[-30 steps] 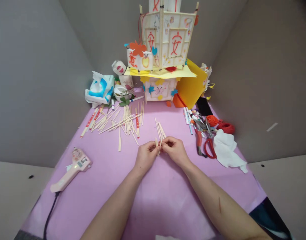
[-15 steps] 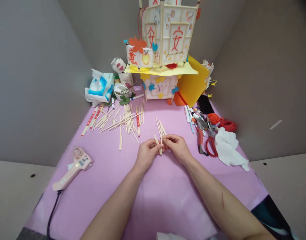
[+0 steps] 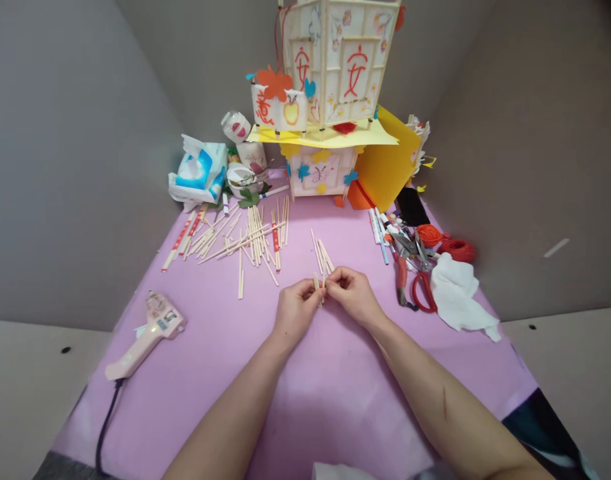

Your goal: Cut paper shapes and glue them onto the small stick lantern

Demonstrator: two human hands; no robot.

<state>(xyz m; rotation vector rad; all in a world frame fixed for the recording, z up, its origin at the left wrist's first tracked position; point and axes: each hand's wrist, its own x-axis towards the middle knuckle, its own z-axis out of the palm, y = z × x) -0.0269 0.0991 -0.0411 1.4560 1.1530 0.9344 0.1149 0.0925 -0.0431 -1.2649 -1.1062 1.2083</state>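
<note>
Over the middle of the purple table my left hand point(image 3: 298, 305) pinches short pale wooden sticks point(image 3: 316, 281), held roughly upright. Close against it, my right hand point(image 3: 352, 293) is closed on another wooden stick point(image 3: 324, 268). The fingertips of both hands nearly meet, and the lower ends of the sticks are partly hidden by them. Just beyond the hands, a few loose sticks point(image 3: 326, 252) lie on the table. Farther left is a scattered pile of wooden sticks point(image 3: 255, 237), some with red paper wrappers point(image 3: 275, 237).
A pink glue gun point(image 3: 148, 337) lies at left with its cord. A decorated paper lantern house point(image 3: 335, 80) stands at the back. Pliers point(image 3: 402, 277), red-handled scissors point(image 3: 424, 292), red yarn point(image 3: 456, 250) and white tissue point(image 3: 455, 290) lie at right. A tissue pack point(image 3: 200, 172) sits back left.
The sticks in my left hand have tipped more upright and closer to the stick in my right hand. The view has shifted slightly; the things on the table stay put.
</note>
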